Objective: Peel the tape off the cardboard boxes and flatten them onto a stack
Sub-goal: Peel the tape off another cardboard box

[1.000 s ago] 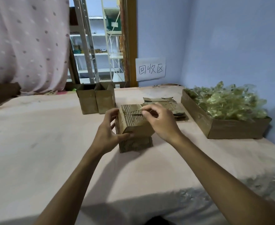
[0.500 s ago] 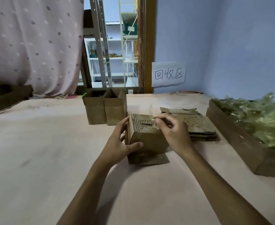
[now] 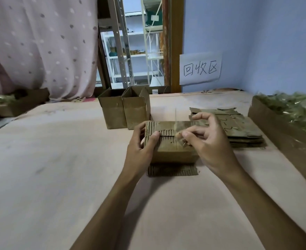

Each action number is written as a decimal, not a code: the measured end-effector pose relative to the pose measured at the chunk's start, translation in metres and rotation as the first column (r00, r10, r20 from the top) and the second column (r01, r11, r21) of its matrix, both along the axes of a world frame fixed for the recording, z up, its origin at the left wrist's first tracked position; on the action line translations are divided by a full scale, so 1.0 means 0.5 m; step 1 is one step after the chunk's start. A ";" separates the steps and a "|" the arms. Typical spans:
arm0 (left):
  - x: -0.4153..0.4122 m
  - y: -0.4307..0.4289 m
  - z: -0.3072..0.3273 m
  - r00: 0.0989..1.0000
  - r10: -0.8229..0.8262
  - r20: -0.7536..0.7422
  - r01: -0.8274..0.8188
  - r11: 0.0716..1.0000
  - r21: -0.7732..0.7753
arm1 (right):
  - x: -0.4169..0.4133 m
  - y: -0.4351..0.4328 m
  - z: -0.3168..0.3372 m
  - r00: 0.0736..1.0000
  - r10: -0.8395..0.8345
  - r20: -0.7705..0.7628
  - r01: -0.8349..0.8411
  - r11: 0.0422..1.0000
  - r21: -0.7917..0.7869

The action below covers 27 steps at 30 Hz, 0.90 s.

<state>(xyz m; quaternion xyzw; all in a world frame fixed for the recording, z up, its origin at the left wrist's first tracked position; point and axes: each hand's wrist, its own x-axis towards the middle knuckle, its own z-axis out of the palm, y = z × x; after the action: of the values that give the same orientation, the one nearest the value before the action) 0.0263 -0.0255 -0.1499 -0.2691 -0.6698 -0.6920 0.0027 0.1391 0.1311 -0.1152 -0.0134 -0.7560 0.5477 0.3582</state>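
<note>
A view from head height, looking down at a table covered in pale pink cloth [image 3: 58, 177]. In the centre of the frame a small cardboard box [image 3: 173, 150] sits on the cloth, a corrugated flap poking out from under its near side.

The left hand [image 3: 139, 148] grips the box's left end, thumb pressed on top beside the seam. The right hand [image 3: 210, 143] is closed in a pinch at the seam – thumb and forefinger appear to hold a strip of clear tape [image 3: 176, 129], which is faint and blurred.

Right of centre, just behind the right hand, lies a low stack of flattened boxes [image 3: 242, 129]; that much looks done. Behind the hands, two open boxes [image 3: 125, 112] stand upright side by side, not yet flattened. At the right edge a long cardboard tray [image 3: 275, 127] holds a heap of crumpled clear material, probably peeled tape.

By this showing the job is partway through – this box needs its tape off, then flattening, then the two behind.
</note>
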 end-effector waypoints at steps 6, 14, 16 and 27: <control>-0.002 -0.002 -0.007 0.999 0.038 0.003 -0.038 0.999 -0.011 | 0.013 0.010 -0.026 0.943 -0.274 -0.191 0.333 0.745 0.578; 0.002 -0.001 -0.004 0.998 0.041 -0.046 -0.043 0.999 -0.028 | 0.019 0.025 -0.020 0.933 -0.328 -0.149 0.337 0.647 0.685; 0.002 -0.001 -0.005 0.998 0.044 -0.048 -0.045 0.999 -0.024 | 0.017 0.020 -0.023 0.932 -0.328 -0.155 0.339 0.638 0.691; -0.004 0.002 -0.008 1.000 0.024 -0.006 -0.024 0.999 -0.047 | 0.021 0.025 -0.016 0.964 -0.259 -0.064 0.264 0.887 0.378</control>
<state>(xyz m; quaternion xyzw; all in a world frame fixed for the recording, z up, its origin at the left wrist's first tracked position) 0.0243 -0.0243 -0.1540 -0.2631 -0.6889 -0.6754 0.0066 0.1497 0.1436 -0.1233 -0.0413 -0.8376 0.3362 0.4287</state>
